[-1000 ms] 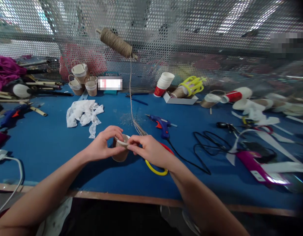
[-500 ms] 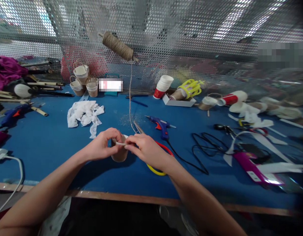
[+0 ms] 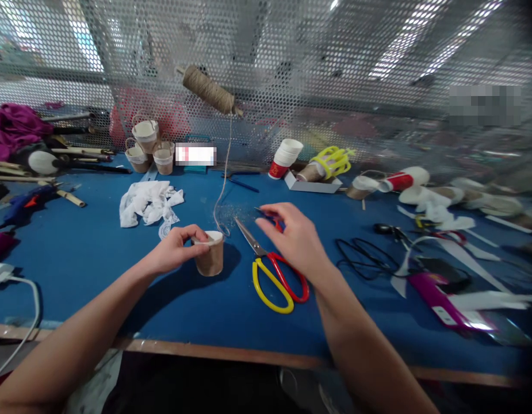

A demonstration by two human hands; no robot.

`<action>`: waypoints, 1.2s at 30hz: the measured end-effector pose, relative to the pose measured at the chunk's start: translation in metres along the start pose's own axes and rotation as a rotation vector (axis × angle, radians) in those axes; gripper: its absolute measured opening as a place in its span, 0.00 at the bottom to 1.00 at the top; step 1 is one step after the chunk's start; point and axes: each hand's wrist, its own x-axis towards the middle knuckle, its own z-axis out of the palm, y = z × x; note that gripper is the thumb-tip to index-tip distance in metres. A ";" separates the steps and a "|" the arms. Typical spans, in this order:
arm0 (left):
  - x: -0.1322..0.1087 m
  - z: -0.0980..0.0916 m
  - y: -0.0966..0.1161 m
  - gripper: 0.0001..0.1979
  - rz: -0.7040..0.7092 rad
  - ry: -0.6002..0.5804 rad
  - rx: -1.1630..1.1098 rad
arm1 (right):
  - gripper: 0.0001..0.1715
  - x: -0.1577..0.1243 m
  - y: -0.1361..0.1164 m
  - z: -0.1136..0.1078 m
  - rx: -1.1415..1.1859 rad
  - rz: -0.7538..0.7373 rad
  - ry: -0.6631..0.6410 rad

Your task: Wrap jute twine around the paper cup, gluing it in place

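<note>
My left hand (image 3: 176,250) pinches the rim of a small brown cup (image 3: 210,256) that stands on the blue table (image 3: 76,259). A strand of twine (image 3: 225,172) hangs from a spool (image 3: 208,90) on the mesh wall down to the cup. My right hand (image 3: 294,237) hovers with fingers spread over a blue glue gun (image 3: 272,217), which it mostly hides. It holds nothing. Scissors with a yellow and a red handle (image 3: 274,276) lie between the cup and my right hand.
White lace (image 3: 148,202) lies left of the cup. Finished cups (image 3: 147,148) stand at the back left, stacked paper cups (image 3: 285,155) and a yellow cage (image 3: 332,161) at the back. Black cable (image 3: 363,259), a pink tool (image 3: 438,293) and paper strips clutter the right. A second glue gun (image 3: 24,202) lies far left.
My right hand has let go of the cup's rim and moved right and away, over the glue gun. The scissors are now uncovered. My left hand still holds the cup.
</note>
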 end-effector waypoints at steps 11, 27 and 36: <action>0.004 -0.009 -0.006 0.10 -0.154 0.038 -0.122 | 0.10 0.012 0.082 0.016 -0.326 0.494 -0.351; 0.006 0.001 -0.007 0.11 -0.271 0.191 -0.573 | 0.09 -0.010 0.022 -0.011 0.832 0.458 -0.359; 0.007 0.004 -0.009 0.11 -0.287 0.228 -0.607 | 0.12 -0.024 0.001 0.002 0.834 0.258 -0.506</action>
